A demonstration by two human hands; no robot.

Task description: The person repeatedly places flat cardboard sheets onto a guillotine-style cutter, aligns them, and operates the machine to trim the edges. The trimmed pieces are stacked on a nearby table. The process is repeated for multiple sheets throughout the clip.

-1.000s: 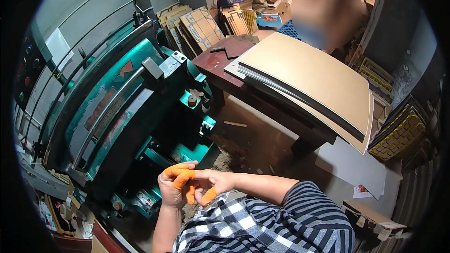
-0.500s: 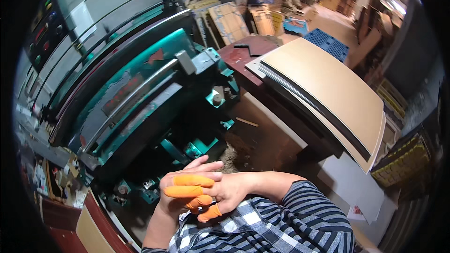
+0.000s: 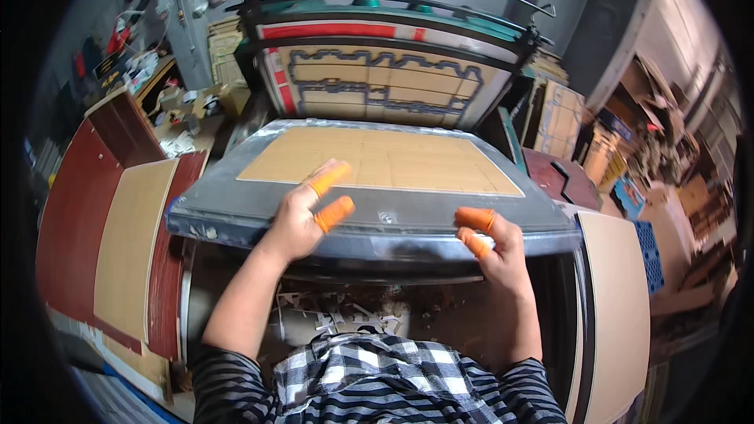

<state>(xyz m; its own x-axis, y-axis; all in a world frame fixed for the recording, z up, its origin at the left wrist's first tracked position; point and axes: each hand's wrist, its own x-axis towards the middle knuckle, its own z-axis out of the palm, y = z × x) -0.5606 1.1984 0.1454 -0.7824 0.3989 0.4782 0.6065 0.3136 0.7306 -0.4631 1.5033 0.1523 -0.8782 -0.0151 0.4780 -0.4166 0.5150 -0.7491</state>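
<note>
Tan cardboard sheet [image 3: 381,159] lies flat on the grey metal press bed [image 3: 236,216]. Left hand [image 3: 302,216] rests open at its near edge; right hand [image 3: 495,247] hovers open beside. Fingers risk pinching if the upright die plate [image 3: 385,86] closes.

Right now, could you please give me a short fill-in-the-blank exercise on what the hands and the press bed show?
1. Fingertips of both hands wear covers coloured ____.
2. The left hand reaches onto the grey bed, which bears a ____ cardboard sheet.
3. The right hand rests at the bed's ____ edge.
4. Below the bed lie scraps of ____.

Missing words: orange; brown; front; cardboard
</note>
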